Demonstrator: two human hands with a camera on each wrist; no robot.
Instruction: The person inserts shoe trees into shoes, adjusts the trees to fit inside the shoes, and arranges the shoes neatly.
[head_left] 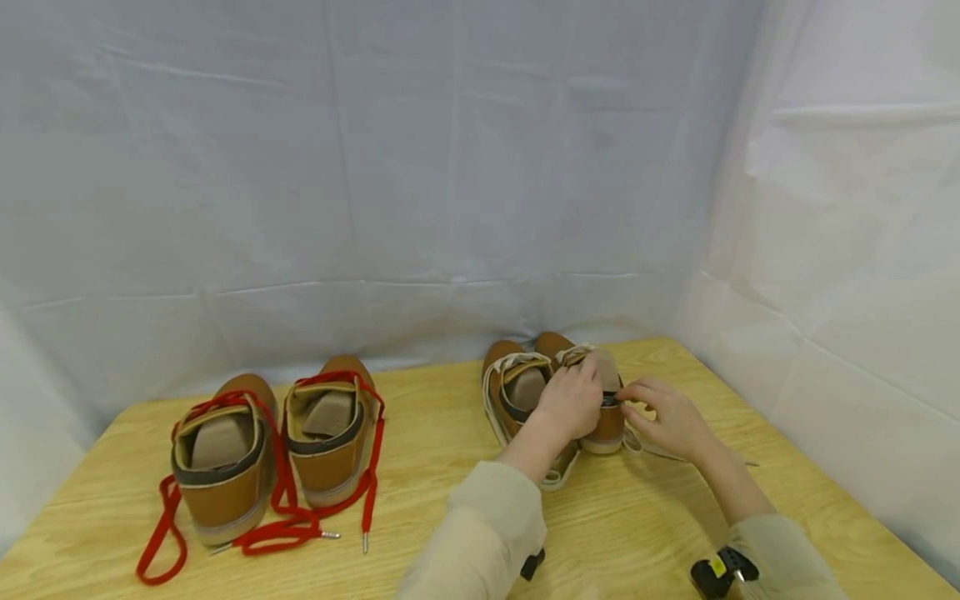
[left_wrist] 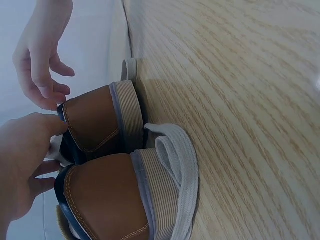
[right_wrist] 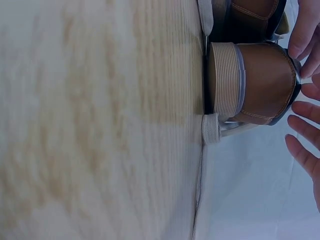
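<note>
Now steadying shoe heel, left hand seemingly holding, right hand loose; next, pinching lace.

No text, label, brand, number or sign can be read in any of the views: the tan leather shoes with cream laces near the far right edge of the light wooden table, the tan leather shoes with red laces near its far left edge, and the white cloth backdrop show no legible marking, and the small yellow patch on the black wrist device is too small to read
</note>
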